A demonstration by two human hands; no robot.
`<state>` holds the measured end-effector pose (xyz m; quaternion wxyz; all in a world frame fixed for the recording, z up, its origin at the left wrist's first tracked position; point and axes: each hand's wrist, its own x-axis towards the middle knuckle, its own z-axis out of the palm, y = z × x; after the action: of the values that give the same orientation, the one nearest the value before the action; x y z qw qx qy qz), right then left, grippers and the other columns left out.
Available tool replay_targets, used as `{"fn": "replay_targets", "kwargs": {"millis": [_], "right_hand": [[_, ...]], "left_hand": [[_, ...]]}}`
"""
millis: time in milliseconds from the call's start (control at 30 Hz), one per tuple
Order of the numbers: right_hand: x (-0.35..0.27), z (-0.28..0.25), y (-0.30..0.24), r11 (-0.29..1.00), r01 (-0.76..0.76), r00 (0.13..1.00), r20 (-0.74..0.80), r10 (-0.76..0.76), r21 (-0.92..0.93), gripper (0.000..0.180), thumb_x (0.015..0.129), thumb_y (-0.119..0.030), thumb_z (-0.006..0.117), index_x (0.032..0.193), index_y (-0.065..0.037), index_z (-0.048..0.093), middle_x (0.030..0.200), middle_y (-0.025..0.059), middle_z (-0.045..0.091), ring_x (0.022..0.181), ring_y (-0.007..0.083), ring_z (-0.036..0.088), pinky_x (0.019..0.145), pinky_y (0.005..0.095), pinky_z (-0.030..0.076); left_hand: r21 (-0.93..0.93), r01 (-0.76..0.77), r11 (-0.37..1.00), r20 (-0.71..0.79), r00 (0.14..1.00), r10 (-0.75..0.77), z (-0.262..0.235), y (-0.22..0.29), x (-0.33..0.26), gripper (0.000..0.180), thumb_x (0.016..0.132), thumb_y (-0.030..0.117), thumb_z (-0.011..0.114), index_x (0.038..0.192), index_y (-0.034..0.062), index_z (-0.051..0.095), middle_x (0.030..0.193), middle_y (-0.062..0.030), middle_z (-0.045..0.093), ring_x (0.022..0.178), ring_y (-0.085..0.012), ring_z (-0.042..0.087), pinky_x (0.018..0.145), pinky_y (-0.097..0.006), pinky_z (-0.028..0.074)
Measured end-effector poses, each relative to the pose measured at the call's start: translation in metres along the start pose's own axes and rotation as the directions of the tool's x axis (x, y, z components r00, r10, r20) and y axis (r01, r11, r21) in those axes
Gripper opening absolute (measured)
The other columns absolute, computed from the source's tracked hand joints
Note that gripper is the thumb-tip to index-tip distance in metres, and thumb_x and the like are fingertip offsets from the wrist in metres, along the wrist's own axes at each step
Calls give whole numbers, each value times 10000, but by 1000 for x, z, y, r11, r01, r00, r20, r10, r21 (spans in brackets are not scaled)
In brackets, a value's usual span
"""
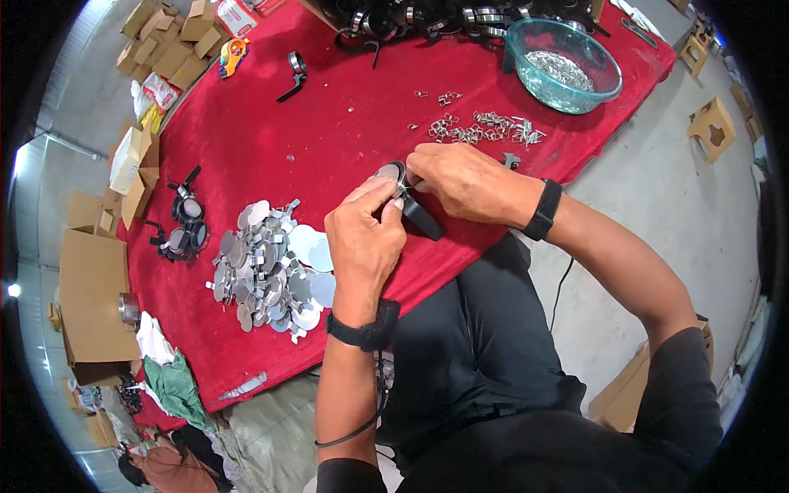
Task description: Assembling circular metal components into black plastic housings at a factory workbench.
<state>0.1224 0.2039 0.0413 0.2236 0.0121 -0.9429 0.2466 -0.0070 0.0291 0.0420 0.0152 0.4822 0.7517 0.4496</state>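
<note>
Near the front edge of the red-covered table, a round metal piece with a black handle (423, 218) is held between the fingers and thumb of my left hand (364, 238). My right hand (468, 185) reaches the far side of the same piece, its thumb and fingers pinched at the rim; what they grip is hidden. Left of my left hand lies a heap of flat metal discs with small tabs (267, 275). Beyond my right hand are scattered small bent metal clips (485, 127) and thin pins (526, 133). A small dark metal part (511, 161) sits beside my right wrist.
A clear bowl (608, 86) of small metal parts stands at the far right. Several black-handled round pieces (189, 211) lie at left; more are heaped along the far edge. A tape dispenser (234, 57) and cardboard boxes (94, 296) are farther left. Another person (177, 468) is at lower left.
</note>
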Motion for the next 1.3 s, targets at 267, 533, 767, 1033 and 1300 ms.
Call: {"fn": "replay_targets", "kwargs": {"millis": [267, 533, 767, 1033, 1300], "right_hand": [[7, -13, -6, 996, 24, 994, 106, -15, -82, 161, 921, -59, 675, 1059, 17, 642, 983, 204, 673, 966, 428, 711, 836, 523, 593], [10, -14, -4, 983, 121, 990, 87, -109, -141, 151, 885, 20, 668, 1028, 14, 619, 962, 167, 621, 909, 409, 689, 793, 519, 572], [10, -13, 6, 998, 58, 996, 74, -57, -20, 99, 976, -28, 671, 1062, 17, 653, 991, 199, 687, 954, 410, 715, 826, 500, 576], [3, 20, -12, 821, -393, 887, -65, 457, 414, 211, 1038, -146, 661, 1045, 63, 690, 954, 307, 728, 985, 495, 735, 848, 548, 559], [-12, 45, -15, 537, -525, 732, 29, 681, 660, 268, 1038, -184, 645, 1084, 67, 729, 982, 281, 764, 976, 423, 759, 889, 511, 566]], "left_hand": [[25, 33, 999, 25, 999, -34, -1, 5, 2, 293, 885, 6, 724, 1156, -49, 821, 1207, -251, 806, 1167, -361, 789, 1071, -403, 593], [27, 32, 999, 41, 999, -33, -1, 2, 2, 313, 903, 14, 729, 1198, -39, 818, 1226, -243, 810, 1166, -330, 795, 1078, -382, 587], [25, 41, 999, 40, 998, -42, -1, 5, 1, 301, 902, 9, 739, 1188, -36, 824, 1221, -241, 812, 1161, -327, 797, 1075, -384, 586], [19, 19, 1000, 32, 999, -19, 0, 0, 1, 291, 906, 11, 747, 1183, -31, 829, 1218, -241, 813, 1165, -321, 794, 1080, -382, 585], [19, 14, 1000, 24, 1000, -14, 2, 1, 2, 275, 882, -4, 736, 1137, -52, 825, 1200, -250, 809, 1152, -365, 795, 1067, -406, 594]]}}
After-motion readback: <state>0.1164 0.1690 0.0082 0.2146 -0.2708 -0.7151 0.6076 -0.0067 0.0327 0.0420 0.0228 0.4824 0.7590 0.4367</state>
